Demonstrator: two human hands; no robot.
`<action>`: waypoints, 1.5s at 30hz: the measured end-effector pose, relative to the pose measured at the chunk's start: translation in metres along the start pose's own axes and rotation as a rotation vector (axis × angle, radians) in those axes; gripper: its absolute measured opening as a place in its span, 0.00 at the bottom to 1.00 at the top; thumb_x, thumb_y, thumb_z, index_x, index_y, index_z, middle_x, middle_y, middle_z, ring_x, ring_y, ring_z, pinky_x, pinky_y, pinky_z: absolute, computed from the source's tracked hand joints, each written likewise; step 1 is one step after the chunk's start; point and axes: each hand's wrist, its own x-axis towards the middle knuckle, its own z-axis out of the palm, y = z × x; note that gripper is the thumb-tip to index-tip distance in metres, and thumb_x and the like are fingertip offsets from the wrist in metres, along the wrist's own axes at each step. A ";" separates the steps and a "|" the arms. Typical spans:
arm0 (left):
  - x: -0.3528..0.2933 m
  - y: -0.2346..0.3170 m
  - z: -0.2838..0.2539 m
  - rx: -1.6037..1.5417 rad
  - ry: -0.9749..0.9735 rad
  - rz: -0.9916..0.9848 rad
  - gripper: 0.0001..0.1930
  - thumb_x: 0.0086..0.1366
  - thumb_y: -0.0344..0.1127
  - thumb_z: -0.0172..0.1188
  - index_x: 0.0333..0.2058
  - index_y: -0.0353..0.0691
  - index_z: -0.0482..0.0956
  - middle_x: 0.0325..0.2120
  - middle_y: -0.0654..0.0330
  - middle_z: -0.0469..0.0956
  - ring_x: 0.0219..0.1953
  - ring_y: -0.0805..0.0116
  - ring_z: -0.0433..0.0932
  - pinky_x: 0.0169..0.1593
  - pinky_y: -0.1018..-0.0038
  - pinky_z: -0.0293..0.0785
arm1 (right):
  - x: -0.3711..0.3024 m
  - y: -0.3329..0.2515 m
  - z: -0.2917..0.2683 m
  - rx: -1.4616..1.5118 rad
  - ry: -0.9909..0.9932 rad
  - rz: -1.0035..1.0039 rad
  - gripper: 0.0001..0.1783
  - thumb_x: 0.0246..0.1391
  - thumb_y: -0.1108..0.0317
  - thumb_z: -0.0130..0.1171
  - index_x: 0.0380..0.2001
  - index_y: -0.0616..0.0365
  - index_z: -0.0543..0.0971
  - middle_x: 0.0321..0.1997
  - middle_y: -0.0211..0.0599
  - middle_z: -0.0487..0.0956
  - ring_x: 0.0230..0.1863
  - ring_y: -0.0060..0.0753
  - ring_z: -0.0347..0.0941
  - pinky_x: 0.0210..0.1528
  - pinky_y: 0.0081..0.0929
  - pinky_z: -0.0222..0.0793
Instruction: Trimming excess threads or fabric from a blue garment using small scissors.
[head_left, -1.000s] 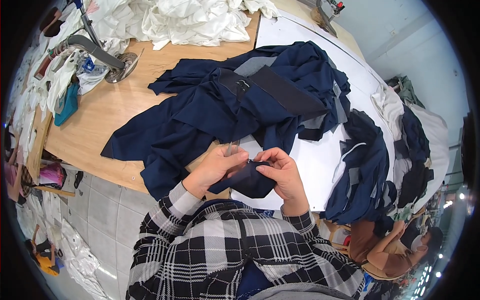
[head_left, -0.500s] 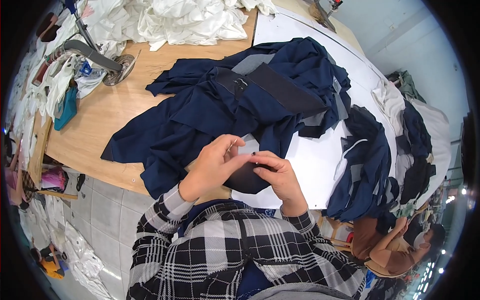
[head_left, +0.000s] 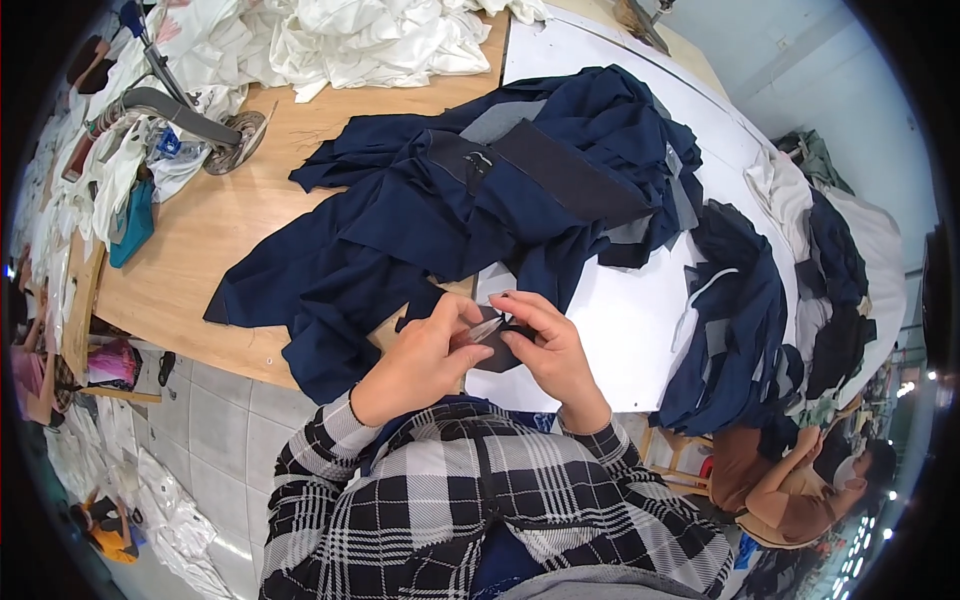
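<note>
In front of my body, my left hand (head_left: 425, 350) is closed round a small silvery pointed tool (head_left: 487, 328), which looks like thread snips; its handle is hidden in my fingers. Its tip points at the dark cloth (head_left: 500, 350) pinched between the thumb and fingers of my right hand (head_left: 558, 352). Just beyond both hands, a dark navy garment (head_left: 400, 220) lies crumpled across the table. A black panel (head_left: 570, 175) and grey lining (head_left: 503, 121) show on it.
White cloth (head_left: 370, 45) is heaped at the table's far side. A lamp-like stand with a round base (head_left: 235, 143) is at the far left. More navy garments (head_left: 725, 320) hang over the right edge. A seated person (head_left: 800, 490) works at the lower right.
My left hand has turned and come lower, and the silvery tool now shows against the dark cloth. My right hand stays near its place, still pinching.
</note>
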 end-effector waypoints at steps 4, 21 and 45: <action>0.005 -0.010 0.004 0.053 0.022 0.053 0.18 0.56 0.31 0.60 0.41 0.34 0.62 0.23 0.51 0.75 0.24 0.62 0.76 0.30 0.72 0.70 | -0.001 0.000 0.001 -0.036 -0.007 -0.052 0.23 0.46 0.83 0.54 0.48 0.58 0.76 0.51 0.35 0.70 0.40 0.19 0.68 0.40 0.15 0.64; 0.010 -0.024 0.009 -0.138 0.009 0.036 0.16 0.55 0.28 0.61 0.37 0.35 0.63 0.23 0.55 0.75 0.24 0.72 0.74 0.29 0.76 0.69 | -0.002 -0.002 0.001 -0.036 -0.024 -0.032 0.22 0.44 0.82 0.55 0.47 0.59 0.76 0.50 0.43 0.73 0.51 0.36 0.70 0.52 0.25 0.64; 0.035 -0.009 0.011 -0.525 -0.112 -0.191 0.07 0.56 0.28 0.61 0.33 0.35 0.75 0.22 0.68 0.73 0.22 0.85 0.69 0.25 0.87 0.64 | -0.040 0.003 -0.067 0.304 0.324 -0.139 0.21 0.47 0.82 0.53 0.48 0.66 0.73 0.49 0.45 0.73 0.40 0.28 0.75 0.43 0.23 0.69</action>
